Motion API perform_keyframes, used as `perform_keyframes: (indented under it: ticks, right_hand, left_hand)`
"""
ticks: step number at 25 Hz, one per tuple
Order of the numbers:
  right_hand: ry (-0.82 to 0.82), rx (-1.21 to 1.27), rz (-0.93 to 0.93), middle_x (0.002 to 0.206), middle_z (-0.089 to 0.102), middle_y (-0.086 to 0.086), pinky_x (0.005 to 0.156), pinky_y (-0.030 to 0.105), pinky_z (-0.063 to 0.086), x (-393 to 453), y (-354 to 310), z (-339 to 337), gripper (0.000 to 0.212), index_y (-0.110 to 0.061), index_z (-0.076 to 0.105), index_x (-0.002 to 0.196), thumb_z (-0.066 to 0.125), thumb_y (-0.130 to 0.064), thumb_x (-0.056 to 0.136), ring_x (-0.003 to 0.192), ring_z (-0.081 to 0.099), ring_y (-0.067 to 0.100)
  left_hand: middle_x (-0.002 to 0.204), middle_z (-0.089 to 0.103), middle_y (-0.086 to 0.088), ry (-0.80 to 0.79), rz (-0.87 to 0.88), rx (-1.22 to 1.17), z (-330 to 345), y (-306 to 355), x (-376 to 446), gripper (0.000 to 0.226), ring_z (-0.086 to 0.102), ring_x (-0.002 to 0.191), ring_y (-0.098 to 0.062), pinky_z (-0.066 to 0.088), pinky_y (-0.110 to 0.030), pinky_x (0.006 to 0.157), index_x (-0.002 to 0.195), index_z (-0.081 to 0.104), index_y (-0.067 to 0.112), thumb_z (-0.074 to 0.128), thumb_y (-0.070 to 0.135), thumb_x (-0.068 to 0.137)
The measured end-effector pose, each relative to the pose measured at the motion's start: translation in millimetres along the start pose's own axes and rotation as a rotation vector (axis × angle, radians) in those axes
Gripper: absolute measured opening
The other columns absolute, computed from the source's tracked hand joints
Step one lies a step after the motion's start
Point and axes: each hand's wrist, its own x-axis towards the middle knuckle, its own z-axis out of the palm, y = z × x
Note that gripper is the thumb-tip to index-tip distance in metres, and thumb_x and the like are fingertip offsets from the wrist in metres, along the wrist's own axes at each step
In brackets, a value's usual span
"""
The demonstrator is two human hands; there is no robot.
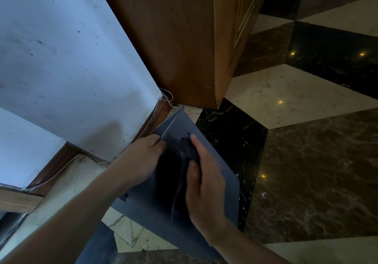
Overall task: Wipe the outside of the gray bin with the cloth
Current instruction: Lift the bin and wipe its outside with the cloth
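The right hand [204, 188] has its grip clamped on the dark cloth [184, 161], pressing it against the gray bin [221, 161]. The left hand [141, 161] has its grip closed over the bin's edge, near the wall [71, 69].

A home interior: patterned marble floor [296, 91], wooden cabinet [173, 38], scuffed white wall [61, 59].

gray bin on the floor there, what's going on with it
A person is crouched over the gray bin, which sits on the marble floor in the corner by a white wall and a wooden cabinet. Their left hand steadies the bin by its edge, while the right hand presses a dark cloth against the bin's side. How much has been wiped cannot be told.
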Motion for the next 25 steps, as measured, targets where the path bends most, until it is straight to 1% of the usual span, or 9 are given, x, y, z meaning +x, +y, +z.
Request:
perform_keyframes:
  ticks: [2, 5, 7, 9, 11, 14, 17, 20, 25]
  right_hand:
    - [-0.088, 0.018, -0.033, 0.144, 0.043, -0.028, 0.109, 0.02, 0.035, 12, -22, 14, 0.045, -0.036, 0.035, 0.146, 0.033, -0.03, 0.102, 0.137, 0.038, -0.002]
    - [-0.273, 0.016, 0.017, 0.156, 0.035, -0.014, 0.116, 0.018, 0.022, 14, -39, 33, 0.046, -0.037, 0.024, 0.15, 0.026, -0.039, 0.104, 0.148, 0.016, -0.001]
    - [-0.39, 0.002, 0.078, 0.158, 0.029, -0.017, 0.118, 0.024, 0.018, 9, -31, 34, 0.051, -0.038, 0.022, 0.151, 0.018, -0.052, 0.102, 0.149, 0.006, -0.001]
    - [-0.436, -0.052, 0.057, 0.16, 0.027, -0.016, 0.12, 0.03, 0.017, 5, -19, 33, 0.057, -0.034, 0.023, 0.153, 0.014, -0.055, 0.101, 0.151, 0.003, 0.004]
    - [-0.443, -0.098, 0.03, 0.162, 0.025, -0.014, 0.121, 0.03, 0.013, 10, -9, 36, 0.055, -0.03, 0.024, 0.154, 0.014, -0.051, 0.103, 0.152, 0.003, 0.009]
    - [-0.441, -0.17, 0.049, 0.164, 0.023, -0.008, 0.121, 0.033, 0.012, 32, 10, 46, 0.053, -0.025, 0.025, 0.155, 0.02, -0.042, 0.105, 0.152, 0.006, 0.016]
    - [-0.444, -0.222, 0.167, 0.163, 0.027, 0.0, 0.121, 0.034, 0.013, 60, 38, 50, 0.052, -0.019, 0.026, 0.154, 0.027, -0.036, 0.106, 0.151, 0.013, 0.022]
    - [-0.434, -0.225, 0.301, 0.158, 0.036, 0.006, 0.117, 0.033, 0.017, 77, 68, 43, 0.049, -0.015, 0.032, 0.151, 0.032, -0.033, 0.106, 0.148, 0.022, 0.025]
    - [-0.466, -0.364, 0.436, 0.156, 0.037, 0.011, 0.112, 0.031, 0.026, 66, 127, -4, 0.052, -0.012, 0.03, 0.152, 0.026, -0.035, 0.105, 0.143, 0.034, 0.027]
  left_hand:
    - [0.064, 0.066, 0.005, 0.061, 0.016, -0.037, 6, -3, -9, 0.029, 0.06, 0.064, -0.005, 0.046, -0.027, 0.068, 0.082, 0.068, 0.02, 0.045, 0.012, 0.097]
    - [0.051, 0.064, 0.005, 0.166, 0.03, -0.018, 10, -12, -23, 0.041, 0.057, 0.051, -0.003, 0.042, -0.01, 0.054, 0.065, 0.062, 0.016, 0.042, -0.002, 0.095]
    - [0.071, 0.071, 0.007, 0.217, -0.022, -0.205, 13, -15, -30, 0.041, 0.06, 0.067, -0.005, 0.046, -0.018, 0.068, 0.079, 0.071, 0.011, 0.038, -0.007, 0.095]
    - [0.068, 0.074, 0.008, 0.202, -0.076, -0.326, 14, -15, -34, 0.053, 0.066, 0.068, -0.008, 0.046, -0.029, 0.068, 0.074, 0.075, 0.03, 0.039, -0.001, 0.097]
    - [0.07, 0.073, 0.02, 0.198, -0.053, -0.249, 14, -18, -39, 0.053, 0.067, 0.064, -0.001, 0.043, -0.027, 0.061, 0.074, 0.07, 0.046, 0.039, 0.009, 0.097]
    - [0.082, 0.068, 0.019, 0.249, 0.059, -0.063, 13, -23, -46, 0.033, 0.061, 0.067, 0.007, 0.039, -0.024, 0.057, 0.084, 0.063, 0.038, 0.041, 0.018, 0.1]
    - [0.088, 0.067, 0.007, 0.25, 0.033, -0.069, 13, -26, -51, 0.028, 0.062, 0.069, -0.007, 0.042, -0.03, 0.06, 0.086, 0.061, 0.031, 0.04, 0.021, 0.101]
    - [0.074, 0.071, 0.008, 0.245, -0.028, -0.071, 8, -24, -54, 0.04, 0.063, 0.063, -0.007, 0.042, -0.029, 0.054, 0.075, 0.068, 0.025, 0.037, 0.021, 0.101]
    - [0.084, 0.067, -0.027, 0.242, -0.076, -0.042, 1, -28, -46, 0.041, 0.061, 0.076, -0.039, 0.044, -0.038, 0.061, 0.089, 0.066, -0.002, 0.036, 0.023, 0.101]
